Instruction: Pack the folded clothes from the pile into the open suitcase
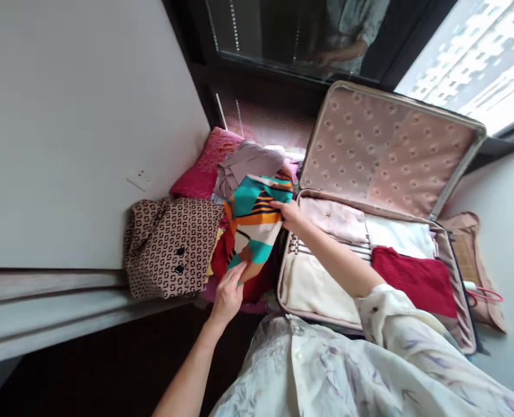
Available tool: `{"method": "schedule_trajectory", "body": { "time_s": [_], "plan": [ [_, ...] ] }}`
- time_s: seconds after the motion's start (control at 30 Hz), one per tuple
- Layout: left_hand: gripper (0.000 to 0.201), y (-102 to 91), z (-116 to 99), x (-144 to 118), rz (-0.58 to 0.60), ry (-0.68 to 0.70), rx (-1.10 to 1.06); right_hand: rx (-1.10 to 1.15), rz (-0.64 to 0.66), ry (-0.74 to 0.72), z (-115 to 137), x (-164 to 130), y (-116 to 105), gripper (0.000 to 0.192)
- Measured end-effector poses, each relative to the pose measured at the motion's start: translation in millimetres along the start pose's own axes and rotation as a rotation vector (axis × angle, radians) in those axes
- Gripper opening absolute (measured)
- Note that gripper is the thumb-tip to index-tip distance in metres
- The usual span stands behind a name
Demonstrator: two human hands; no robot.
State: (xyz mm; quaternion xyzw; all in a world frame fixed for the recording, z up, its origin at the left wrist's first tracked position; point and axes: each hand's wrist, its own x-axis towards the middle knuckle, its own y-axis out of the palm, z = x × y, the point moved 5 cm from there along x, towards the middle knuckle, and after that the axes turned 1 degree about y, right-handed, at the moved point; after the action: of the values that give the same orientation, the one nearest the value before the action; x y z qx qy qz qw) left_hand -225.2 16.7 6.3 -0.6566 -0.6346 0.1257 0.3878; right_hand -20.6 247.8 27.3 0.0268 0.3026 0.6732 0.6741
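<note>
A multicoloured piece of patterned clothing (259, 217), in teal, orange, white and dark stripes, is stretched between my two hands above a pile of clothes. My left hand (228, 294) grips its lower end, with the fingers closed on the fabric. On its upper right edge, my right hand (290, 215) pinches the cloth. Beneath it lie red clothes (257, 286), partly covered. A greyish-mauve garment (250, 162) rests just behind. To the right, an open suitcase (283, 278) holds folded clothes, among them a dark red knit (413, 278) and a cream garment (318, 286).
A brown patterned bag or cloth (170, 246) sits left of the pile, near the white wall (87, 116). A pink cushion (200, 174) leans behind it. The suitcase's raised lid (387, 150) rests toward the window. A brown bag (478, 260) lies at the far right.
</note>
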Motion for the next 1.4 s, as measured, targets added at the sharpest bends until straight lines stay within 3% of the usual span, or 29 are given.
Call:
{"method": "schedule_trajectory", "body": {
  "time_s": [0.1, 0.2, 0.27, 0.33, 0.37, 0.43, 0.5, 0.63, 0.77, 0.8, 0.87, 0.97, 1.07, 1.17, 1.27, 1.4],
  "plan": [
    [0.064, 4.8, -52, 62, 0.092, 0.191, 0.049, 0.149, -0.064, -0.085, 66, -41, -69, 0.044],
    [0.064, 39.6, -86, 108, 0.221, 0.33, 0.109, 0.246, -0.214, -0.207, 95, -98, -158, 0.041],
    [0.063, 79.3, -93, 122, 0.362, 0.374, 0.144, 0.293, -0.363, -0.213, 81, -139, -218, 0.037],
    [0.061, 123.7, -91, 123, 0.533, 0.364, 0.164, 0.274, -0.607, -0.104, 47, -178, -271, 0.035],
    [0.06, 143.4, -87, 121, 0.601, 0.346, 0.17, 0.245, -0.721, -0.034, 28, -194, -292, 0.034],
    [0.058, 170.8, -79, 115, 0.667, 0.296, 0.179, 0.222, -0.81, 0.04, 0, -214, -318, 0.036],
    [0.06, 179.6, -73, 112, 0.653, 0.258, 0.181, 0.211, -0.806, 0.057, -11, -219, -329, 0.039],
    [0.069, 161.9, -77, 115, 0.609, 0.234, 0.168, 0.151, -0.744, 0.043, 1, -217, -332, 0.044],
    [0.083, 151.1, -90, 99, 0.733, 0.159, 0.194, 0.026, -0.665, 0.099, 8, -247, -339, 0.046],
    [0.088, 152.5, -94, 92, 0.753, 0.126, 0.2, -0.084, -0.659, 0.111, 10, -261, -343, 0.05],
    [0.096, 158.9, -104, 81, 0.706, 0.057, 0.205, -0.507, -0.697, 0.043, 23, -287, -353, 0.065],
    [0.092, 176.0, -119, 79, 0.536, -0.032, 0.219, -1.346, -0.728, -0.282, 56, -305, -342, 0.081],
    [0.089, 198.8, -124, 88, 0.464, -0.115, 0.258, -1.793, -0.552, -0.489, 63, -283, -313, 0.075],
    [0.093, 218.6, -119, 95, 0.495, -0.156, 0.261, -1.977, -0.388, -0.389, 38, -244, -302, 0.068],
    [0.094, 228.9, -115, 95, 0.517, -0.153, 0.24, -2.054, -0.352, -0.241, 4, -220, -312, 0.063],
    [0.093, 223.0, -117, 94, 0.499, -0.142, 0.147, -2.09, -0.392, -0.241, -14, -213, -332, 0.063]
  ]
}}
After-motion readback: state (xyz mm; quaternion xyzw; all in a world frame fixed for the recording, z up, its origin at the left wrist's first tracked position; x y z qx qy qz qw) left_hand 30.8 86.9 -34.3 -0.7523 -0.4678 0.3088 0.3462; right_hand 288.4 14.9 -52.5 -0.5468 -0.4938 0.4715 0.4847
